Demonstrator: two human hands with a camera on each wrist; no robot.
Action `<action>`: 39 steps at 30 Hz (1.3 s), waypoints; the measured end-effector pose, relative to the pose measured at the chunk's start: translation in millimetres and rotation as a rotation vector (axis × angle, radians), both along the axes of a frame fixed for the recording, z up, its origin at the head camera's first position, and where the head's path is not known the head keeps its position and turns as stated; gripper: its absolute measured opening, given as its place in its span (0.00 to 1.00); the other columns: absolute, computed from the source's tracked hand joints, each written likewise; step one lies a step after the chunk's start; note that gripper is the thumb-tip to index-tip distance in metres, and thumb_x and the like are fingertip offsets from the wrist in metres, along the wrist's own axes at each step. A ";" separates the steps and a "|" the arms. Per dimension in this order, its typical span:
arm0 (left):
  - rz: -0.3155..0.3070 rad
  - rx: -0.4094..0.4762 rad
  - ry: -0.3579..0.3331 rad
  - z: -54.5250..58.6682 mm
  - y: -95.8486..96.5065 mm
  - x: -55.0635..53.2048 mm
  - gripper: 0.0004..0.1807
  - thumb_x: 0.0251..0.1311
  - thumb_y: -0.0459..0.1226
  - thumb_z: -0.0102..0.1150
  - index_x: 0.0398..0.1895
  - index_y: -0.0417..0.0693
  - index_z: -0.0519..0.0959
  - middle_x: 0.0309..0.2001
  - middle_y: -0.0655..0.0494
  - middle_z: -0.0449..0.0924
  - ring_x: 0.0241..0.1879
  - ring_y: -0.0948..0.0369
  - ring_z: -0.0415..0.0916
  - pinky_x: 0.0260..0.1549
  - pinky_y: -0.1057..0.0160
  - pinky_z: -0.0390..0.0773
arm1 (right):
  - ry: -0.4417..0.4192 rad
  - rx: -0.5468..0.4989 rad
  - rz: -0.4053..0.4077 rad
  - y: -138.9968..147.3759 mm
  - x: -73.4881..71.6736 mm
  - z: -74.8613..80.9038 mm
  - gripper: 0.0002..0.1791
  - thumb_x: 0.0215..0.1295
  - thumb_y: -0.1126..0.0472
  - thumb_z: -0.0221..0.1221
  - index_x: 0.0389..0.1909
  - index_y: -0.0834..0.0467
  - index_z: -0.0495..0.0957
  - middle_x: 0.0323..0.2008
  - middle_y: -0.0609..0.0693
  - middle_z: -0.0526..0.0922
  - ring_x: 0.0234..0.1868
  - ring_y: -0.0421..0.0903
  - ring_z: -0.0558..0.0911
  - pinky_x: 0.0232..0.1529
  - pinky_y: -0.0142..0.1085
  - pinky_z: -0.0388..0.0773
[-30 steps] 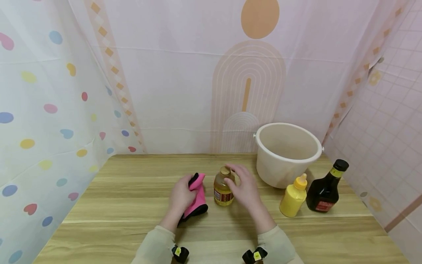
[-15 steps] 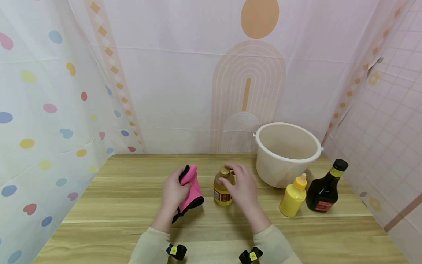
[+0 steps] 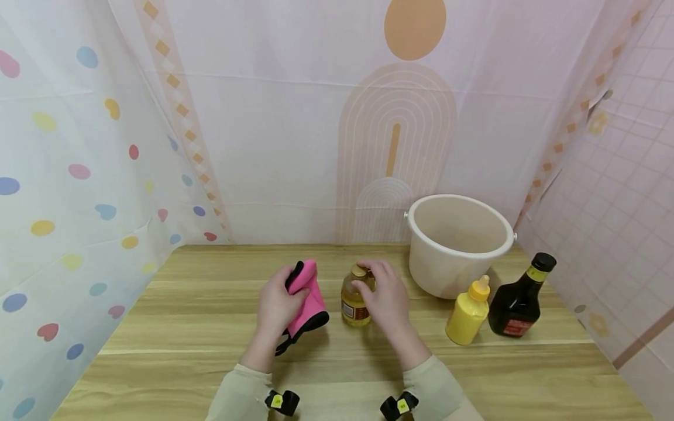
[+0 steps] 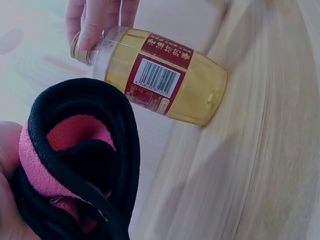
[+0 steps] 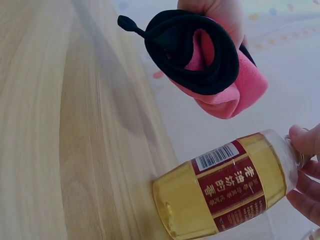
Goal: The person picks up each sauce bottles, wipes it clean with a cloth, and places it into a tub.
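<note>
My left hand (image 3: 275,305) grips a folded pink cloth (image 3: 312,299) with black edging, bunched up and held just above the table. In the right wrist view a small black loop (image 5: 128,23) sticks out from the cloth's edge. Just right of it stands a bottle of golden cooking oil (image 3: 354,311) with a dark red label and a gold cap. My right hand (image 3: 388,297) holds this bottle by its neck, thumb and fingers round it just under the cap. A gap separates cloth from bottle. The palm side of the right hand is partly hidden.
At the back right of the wooden table (image 3: 200,327) stands a cream bucket (image 3: 442,269). In front of it are a yellow squeeze bottle (image 3: 466,318) and a dark sauce bottle (image 3: 516,307) with a black cap. Patterned curtains (image 3: 274,146) enclose the back and sides.
My left hand has drawn the cloth a little left and away from the oil bottle, then stayed nearly still. My right hand has kept its place at the bottle's neck.
</note>
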State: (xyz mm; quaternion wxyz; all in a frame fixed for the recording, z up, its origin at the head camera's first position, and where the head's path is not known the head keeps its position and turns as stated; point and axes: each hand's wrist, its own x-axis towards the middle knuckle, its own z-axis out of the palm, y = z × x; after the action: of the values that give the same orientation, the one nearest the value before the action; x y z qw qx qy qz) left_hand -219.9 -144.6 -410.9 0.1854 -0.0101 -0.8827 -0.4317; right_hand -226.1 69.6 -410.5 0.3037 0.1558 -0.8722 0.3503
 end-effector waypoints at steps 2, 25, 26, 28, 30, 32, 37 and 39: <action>-0.003 0.012 -0.005 1.5 0.4 0.9 0.20 0.50 0.30 0.71 0.49 0.41 0.79 0.41 0.44 0.82 0.38 0.48 0.78 0.40 0.47 0.78 | 0.007 -0.005 0.016 0.9 -0.6 0.8 0.19 0.56 0.61 0.72 0.49 0.55 0.81 0.45 0.52 0.82 0.46 0.50 0.81 0.47 0.46 0.78; -0.107 0.192 0.019 22.3 20.1 4.3 0.23 0.50 0.29 0.73 0.52 0.43 0.79 0.45 0.44 0.83 0.43 0.50 0.79 0.44 0.48 0.78 | -0.195 -0.179 0.445 27.3 -24.4 3.1 0.18 0.60 0.74 0.64 0.52 0.61 0.82 0.49 0.54 0.84 0.52 0.52 0.81 0.54 0.46 0.77; -0.116 0.199 0.025 23.6 22.4 4.1 0.23 0.50 0.29 0.73 0.52 0.43 0.79 0.45 0.44 0.83 0.43 0.50 0.79 0.44 0.48 0.79 | -0.202 -0.180 0.453 27.9 -24.9 3.2 0.18 0.61 0.74 0.63 0.52 0.61 0.82 0.49 0.54 0.84 0.52 0.52 0.81 0.55 0.48 0.77; -0.133 0.209 0.042 25.3 27.6 3.3 0.23 0.50 0.29 0.73 0.52 0.44 0.79 0.45 0.44 0.83 0.42 0.50 0.79 0.43 0.49 0.79 | -0.205 -0.177 0.459 28.6 -25.2 3.4 0.18 0.61 0.74 0.63 0.52 0.61 0.82 0.49 0.54 0.84 0.52 0.52 0.81 0.55 0.48 0.77; -0.148 0.215 0.051 25.4 33.5 2.4 0.23 0.50 0.29 0.73 0.51 0.44 0.80 0.44 0.45 0.83 0.41 0.50 0.79 0.42 0.50 0.79 | -0.201 -0.175 0.460 28.8 -25.1 3.2 0.18 0.61 0.74 0.63 0.52 0.62 0.82 0.49 0.55 0.84 0.52 0.52 0.81 0.55 0.46 0.77; -0.159 0.212 0.061 24.5 39.7 1.5 0.22 0.50 0.29 0.73 0.51 0.45 0.80 0.44 0.46 0.83 0.41 0.51 0.79 0.41 0.50 0.79 | -0.190 -0.169 0.454 28.6 -24.3 3.1 0.18 0.61 0.74 0.63 0.52 0.62 0.82 0.49 0.54 0.84 0.52 0.52 0.81 0.55 0.43 0.77; -0.173 0.189 0.088 18.7 50.6 -0.9 0.22 0.49 0.29 0.73 0.50 0.45 0.80 0.43 0.46 0.84 0.40 0.52 0.80 0.40 0.50 0.80 | -0.177 -0.172 0.437 28.0 -21.8 2.4 0.18 0.61 0.74 0.64 0.52 0.61 0.82 0.50 0.53 0.84 0.52 0.51 0.81 0.54 0.41 0.77; -0.177 0.187 0.097 17.2 52.9 -1.4 0.22 0.49 0.28 0.73 0.50 0.45 0.81 0.43 0.47 0.84 0.40 0.52 0.80 0.40 0.50 0.80 | -0.175 -0.172 0.429 27.6 -21.2 1.9 0.18 0.61 0.73 0.64 0.52 0.60 0.82 0.50 0.53 0.84 0.53 0.50 0.81 0.55 0.41 0.77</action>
State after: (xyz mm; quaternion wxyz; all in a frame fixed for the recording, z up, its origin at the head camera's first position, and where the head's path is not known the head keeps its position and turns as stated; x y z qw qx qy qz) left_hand -221.4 -91.7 -393.6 0.1890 -0.0915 -0.8244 -0.5256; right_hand -247.4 97.2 -408.6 0.1580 0.2802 -0.8090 0.4919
